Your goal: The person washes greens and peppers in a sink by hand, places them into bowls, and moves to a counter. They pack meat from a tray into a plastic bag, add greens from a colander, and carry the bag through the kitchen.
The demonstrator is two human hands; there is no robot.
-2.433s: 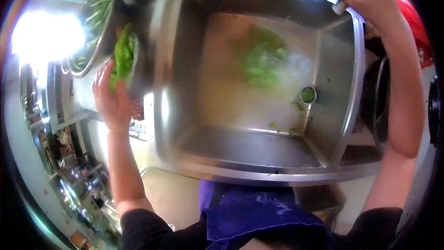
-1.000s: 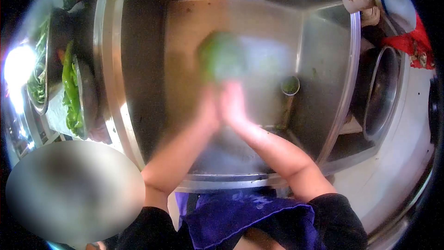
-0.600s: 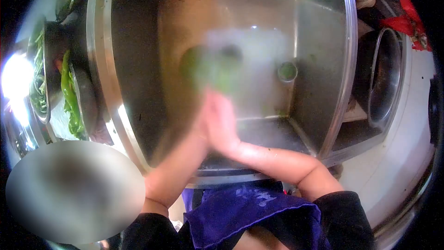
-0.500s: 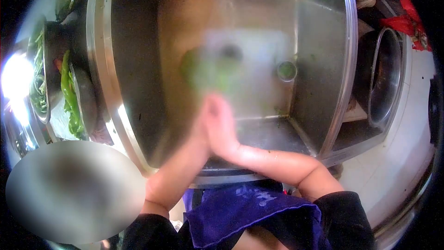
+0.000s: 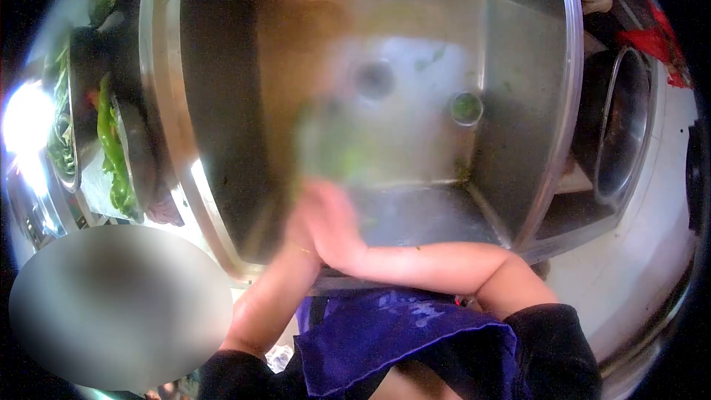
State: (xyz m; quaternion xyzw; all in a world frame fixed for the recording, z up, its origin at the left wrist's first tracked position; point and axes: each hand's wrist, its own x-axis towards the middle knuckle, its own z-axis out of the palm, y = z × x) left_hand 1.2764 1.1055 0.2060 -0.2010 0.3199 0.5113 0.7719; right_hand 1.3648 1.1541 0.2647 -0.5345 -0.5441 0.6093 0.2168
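Observation:
Over the near part of a deep metal sink (image 5: 222, 141), my left hand (image 5: 300, 226) and my right hand (image 5: 337, 226) are pressed together. Their fingers point away from me and are smeared by motion, so I cannot make out how they are bent or whether anything lies between the palms. Just beyond the fingertips is a blurred green patch (image 5: 348, 159). A round dark drain (image 5: 374, 79) shows in the sink floor, and to its right stands a small round strainer (image 5: 466, 108) with green bits in it.
On the left are green peppers (image 5: 111, 148) and a metal tray of cut greens (image 5: 63, 118). A large metal bowl (image 5: 622, 126) rests at the right, with a red cloth or bag (image 5: 655, 41) behind it. A blurred oval covers the lower left.
Both hands have moved together toward me and slightly left, still pressed against each other. The drain and the green bits on the sink floor show more clearly.

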